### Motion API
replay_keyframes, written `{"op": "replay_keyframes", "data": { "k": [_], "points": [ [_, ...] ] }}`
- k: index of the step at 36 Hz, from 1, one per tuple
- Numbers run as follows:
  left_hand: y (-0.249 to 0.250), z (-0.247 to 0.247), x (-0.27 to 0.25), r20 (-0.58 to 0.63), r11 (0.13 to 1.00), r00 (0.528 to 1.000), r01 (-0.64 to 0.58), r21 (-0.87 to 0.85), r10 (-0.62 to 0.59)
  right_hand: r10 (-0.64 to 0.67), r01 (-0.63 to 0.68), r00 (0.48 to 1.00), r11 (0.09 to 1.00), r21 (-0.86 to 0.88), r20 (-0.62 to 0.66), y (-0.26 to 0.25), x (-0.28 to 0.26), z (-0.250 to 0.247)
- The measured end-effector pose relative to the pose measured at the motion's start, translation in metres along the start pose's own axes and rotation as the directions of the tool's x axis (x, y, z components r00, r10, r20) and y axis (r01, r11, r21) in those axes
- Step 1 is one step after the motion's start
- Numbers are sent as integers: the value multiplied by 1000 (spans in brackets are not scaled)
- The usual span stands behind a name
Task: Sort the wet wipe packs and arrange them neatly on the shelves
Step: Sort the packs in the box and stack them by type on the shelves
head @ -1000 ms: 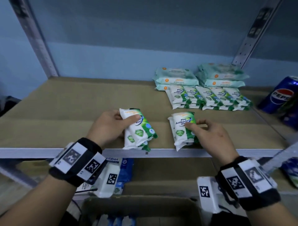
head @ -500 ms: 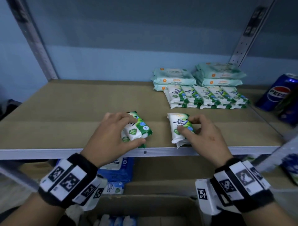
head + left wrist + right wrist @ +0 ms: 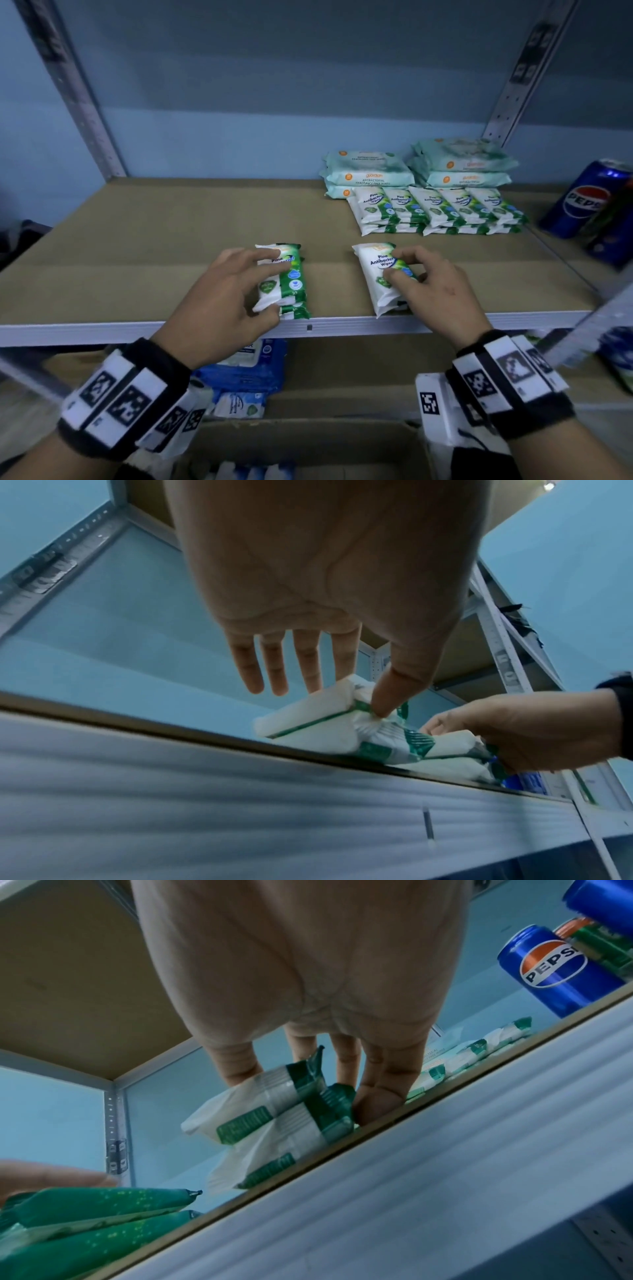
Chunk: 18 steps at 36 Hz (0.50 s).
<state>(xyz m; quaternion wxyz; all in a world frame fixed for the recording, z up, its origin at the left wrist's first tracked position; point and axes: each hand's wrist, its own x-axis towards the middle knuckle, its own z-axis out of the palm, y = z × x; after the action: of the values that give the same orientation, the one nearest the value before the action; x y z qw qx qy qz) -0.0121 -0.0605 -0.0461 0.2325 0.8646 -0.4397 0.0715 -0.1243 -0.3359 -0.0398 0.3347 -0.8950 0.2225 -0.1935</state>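
Two small stacks of green-and-white antibacterial wipe packs lie near the front edge of the brown shelf. My left hand spans the left stack, fingers on its top and far end, thumb against its near end. In the left wrist view the thumb presses the end of that stack. My right hand pinches the right stack, thumb on its left side and curled fingers on its right. The right wrist view shows two packs between thumb and fingers.
At the back right, a row of the same packs sits in front of two piles of pale green packs. A Pepsi can stands past the shelf's right end. Blue packs lie on the lower shelf above a cardboard box.
My left hand has turned its tilted stack straight and laid it flat by the front edge. My right hand has kept its stack in place, fingers shifting slightly on it.
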Motion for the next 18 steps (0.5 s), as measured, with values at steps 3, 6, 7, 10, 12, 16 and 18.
{"op": "replay_keyframes", "data": {
  "k": [3, 6, 7, 10, 12, 16, 18],
  "points": [
    [5, -1, -1, -12, 997, 998, -63, 33, 63, -53, 51, 997, 998, -35, -56, -4, -3, -1],
    [4, 0, -2, -10, 995, 996, -87, 54, 87, -93, 83, 993, 989, -122, -78, -7, -9, 0],
    [3, 1, -2, -16, 994, 996, -87, 68, 88, -102, 91, 993, 982, -166, -59, -9, -12, 2],
    [3, 4, -1, -52, 987, 997, -47, 151, 55, -119, 115, 993, 951, -286, 3, -13, -20, 7],
    [5, 5, 1, -80, 984, 997, 13, 180, 2, -112, 112, 993, 920, -376, 22, -14, -24, 10],
    [11, 8, 3, -106, 992, 993, 59, 114, -47, -95, 91, 995, 889, -449, 13, -16, -25, 15],
    [16, 7, 6, -110, 994, 990, 98, 54, -92, -90, 88, 996, 881, -464, 17, -18, -25, 18]
  ]
}}
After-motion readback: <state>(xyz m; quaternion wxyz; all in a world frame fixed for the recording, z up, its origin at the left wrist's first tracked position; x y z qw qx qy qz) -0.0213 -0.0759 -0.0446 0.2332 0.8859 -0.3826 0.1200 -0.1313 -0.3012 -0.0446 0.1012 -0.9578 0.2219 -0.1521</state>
